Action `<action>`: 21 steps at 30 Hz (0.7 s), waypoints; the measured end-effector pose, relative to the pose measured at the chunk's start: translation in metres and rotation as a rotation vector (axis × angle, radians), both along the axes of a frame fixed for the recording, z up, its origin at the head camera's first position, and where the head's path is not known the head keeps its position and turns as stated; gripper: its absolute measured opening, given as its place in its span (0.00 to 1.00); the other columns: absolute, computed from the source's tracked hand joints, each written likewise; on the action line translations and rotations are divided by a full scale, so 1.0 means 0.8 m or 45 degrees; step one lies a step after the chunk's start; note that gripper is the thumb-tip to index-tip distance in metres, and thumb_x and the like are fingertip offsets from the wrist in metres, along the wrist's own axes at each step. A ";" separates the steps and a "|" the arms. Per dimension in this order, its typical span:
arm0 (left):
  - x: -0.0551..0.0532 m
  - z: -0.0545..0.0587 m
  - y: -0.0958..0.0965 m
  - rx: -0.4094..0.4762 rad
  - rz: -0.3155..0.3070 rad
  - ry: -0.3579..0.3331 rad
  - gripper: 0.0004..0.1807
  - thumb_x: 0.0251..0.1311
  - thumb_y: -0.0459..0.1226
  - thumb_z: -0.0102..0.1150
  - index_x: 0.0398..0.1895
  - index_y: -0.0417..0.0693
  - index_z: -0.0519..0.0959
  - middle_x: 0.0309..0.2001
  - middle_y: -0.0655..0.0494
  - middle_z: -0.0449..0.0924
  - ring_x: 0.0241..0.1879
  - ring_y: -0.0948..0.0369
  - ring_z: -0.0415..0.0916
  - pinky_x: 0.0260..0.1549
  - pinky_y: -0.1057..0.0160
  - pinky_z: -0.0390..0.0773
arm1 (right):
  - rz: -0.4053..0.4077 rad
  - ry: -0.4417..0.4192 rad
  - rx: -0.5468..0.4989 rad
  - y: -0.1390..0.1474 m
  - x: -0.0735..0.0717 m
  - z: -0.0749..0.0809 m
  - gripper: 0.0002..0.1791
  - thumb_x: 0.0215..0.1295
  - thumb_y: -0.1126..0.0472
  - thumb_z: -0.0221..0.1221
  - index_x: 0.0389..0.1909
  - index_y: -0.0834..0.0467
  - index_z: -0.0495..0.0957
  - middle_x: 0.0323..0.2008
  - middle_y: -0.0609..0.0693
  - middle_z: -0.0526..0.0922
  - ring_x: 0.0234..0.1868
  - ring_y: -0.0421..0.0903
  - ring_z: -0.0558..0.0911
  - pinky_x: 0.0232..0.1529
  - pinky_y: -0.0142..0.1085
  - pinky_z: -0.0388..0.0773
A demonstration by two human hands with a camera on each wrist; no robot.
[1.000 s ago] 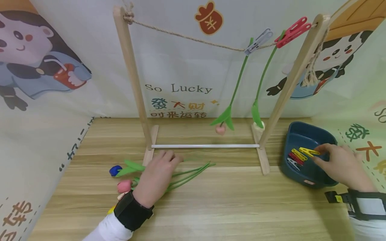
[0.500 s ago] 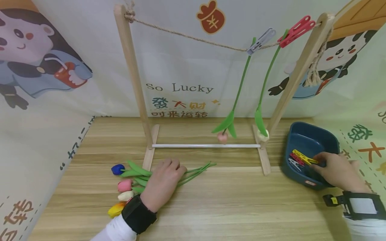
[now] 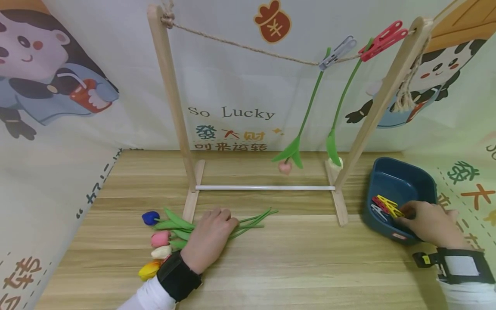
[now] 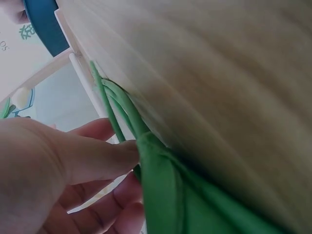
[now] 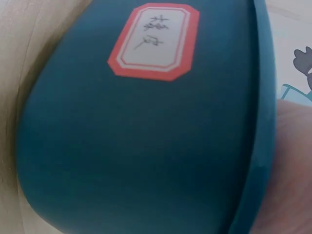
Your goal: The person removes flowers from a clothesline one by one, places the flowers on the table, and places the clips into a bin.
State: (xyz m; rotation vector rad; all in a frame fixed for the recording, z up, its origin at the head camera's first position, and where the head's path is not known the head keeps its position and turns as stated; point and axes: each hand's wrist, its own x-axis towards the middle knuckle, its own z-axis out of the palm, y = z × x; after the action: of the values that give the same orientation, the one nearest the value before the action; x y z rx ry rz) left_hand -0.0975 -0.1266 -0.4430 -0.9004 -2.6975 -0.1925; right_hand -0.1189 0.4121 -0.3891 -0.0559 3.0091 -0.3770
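My left hand (image 3: pixel 211 239) lies over several artificial tulips on the table. In the left wrist view, its thumb and forefinger pinch a green stem (image 4: pixel 111 109) close to broad green leaves (image 4: pixel 163 190). The blue (image 3: pixel 150 218), pink (image 3: pixel 160 238), white (image 3: pixel 161 252) and yellow (image 3: pixel 149 270) tulip heads point left. My right hand (image 3: pixel 428 221) reaches into a dark blue box (image 3: pixel 420 176); its thumb and forefinger pinch the end of a yellow clothespin (image 3: pixel 393 210). Red and white clothespins (image 3: pixel 378 212) lie beside it. The box wall hides those fingers in the right wrist view.
A wooden frame (image 3: pixel 170 94) with a rope (image 3: pixel 240 45) stands at the back. A grey clothespin (image 3: pixel 338 52) and a red one (image 3: pixel 382 41) hold two tulips upside down from the rope. A white rod (image 3: pixel 263 187) joins the frame's feet.
My right hand has lowered the yellow clothespin deeper into the box. My left hand has shifted slightly right over the stems, and more tulip heads show. The hanging tulips have swayed.
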 end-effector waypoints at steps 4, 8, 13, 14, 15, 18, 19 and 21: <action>0.001 -0.001 -0.001 -0.005 0.006 -0.024 0.14 0.56 0.21 0.72 0.40 0.47 0.87 0.35 0.52 0.79 0.39 0.51 0.80 0.36 0.51 0.81 | 0.001 -0.010 0.003 0.000 -0.001 -0.002 0.20 0.66 0.56 0.71 0.45 0.70 0.84 0.39 0.63 0.89 0.42 0.69 0.83 0.44 0.73 0.53; 0.001 -0.001 -0.002 0.002 0.017 -0.024 0.14 0.57 0.21 0.71 0.40 0.48 0.87 0.34 0.53 0.79 0.39 0.51 0.80 0.36 0.51 0.81 | 0.003 -0.007 -0.001 -0.001 0.000 0.000 0.21 0.66 0.55 0.71 0.46 0.70 0.84 0.39 0.64 0.89 0.42 0.69 0.83 0.43 0.72 0.54; 0.001 0.005 -0.002 0.018 0.024 -0.041 0.15 0.58 0.22 0.69 0.44 0.47 0.88 0.36 0.52 0.80 0.41 0.51 0.80 0.36 0.51 0.81 | 0.000 0.019 -0.004 -0.004 0.002 0.008 0.23 0.66 0.55 0.72 0.49 0.71 0.83 0.42 0.65 0.89 0.44 0.71 0.83 0.42 0.69 0.55; 0.000 0.008 -0.002 0.020 0.028 -0.047 0.15 0.59 0.22 0.69 0.45 0.47 0.88 0.37 0.52 0.81 0.41 0.50 0.81 0.36 0.51 0.82 | -0.001 0.032 -0.002 -0.005 0.003 0.010 0.23 0.66 0.55 0.71 0.50 0.71 0.83 0.42 0.66 0.88 0.44 0.71 0.83 0.43 0.70 0.54; 0.000 0.011 -0.002 0.025 0.032 -0.052 0.16 0.59 0.22 0.68 0.46 0.47 0.88 0.38 0.52 0.81 0.42 0.50 0.81 0.37 0.50 0.82 | -0.003 0.045 0.006 -0.007 0.004 0.013 0.24 0.66 0.55 0.71 0.50 0.72 0.82 0.42 0.66 0.88 0.45 0.72 0.82 0.43 0.71 0.54; -0.003 0.021 -0.003 0.065 0.043 -0.058 0.16 0.60 0.23 0.68 0.50 0.45 0.88 0.41 0.50 0.83 0.45 0.49 0.82 0.42 0.49 0.84 | -0.008 0.101 0.038 -0.016 0.007 0.028 0.24 0.66 0.56 0.71 0.52 0.72 0.81 0.44 0.68 0.87 0.45 0.74 0.81 0.43 0.73 0.54; -0.004 0.026 -0.003 0.083 0.043 -0.048 0.16 0.60 0.24 0.69 0.51 0.45 0.88 0.42 0.50 0.84 0.45 0.49 0.83 0.43 0.49 0.84 | -0.004 0.134 0.059 -0.020 0.008 0.034 0.25 0.66 0.56 0.71 0.52 0.72 0.81 0.44 0.69 0.87 0.44 0.74 0.81 0.43 0.72 0.55; -0.007 0.034 -0.004 0.125 0.038 -0.014 0.16 0.60 0.26 0.70 0.51 0.43 0.87 0.43 0.49 0.85 0.45 0.49 0.83 0.45 0.48 0.84 | 0.001 0.194 0.096 -0.029 0.011 0.049 0.26 0.66 0.55 0.72 0.53 0.72 0.81 0.44 0.69 0.87 0.43 0.73 0.81 0.40 0.69 0.56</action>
State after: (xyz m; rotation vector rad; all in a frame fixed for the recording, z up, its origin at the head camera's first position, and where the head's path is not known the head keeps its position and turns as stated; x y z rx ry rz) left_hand -0.1033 -0.1301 -0.4155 -0.8323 -2.6837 -0.3215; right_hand -0.1104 0.3886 -0.3499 -0.0826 3.1703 -0.2701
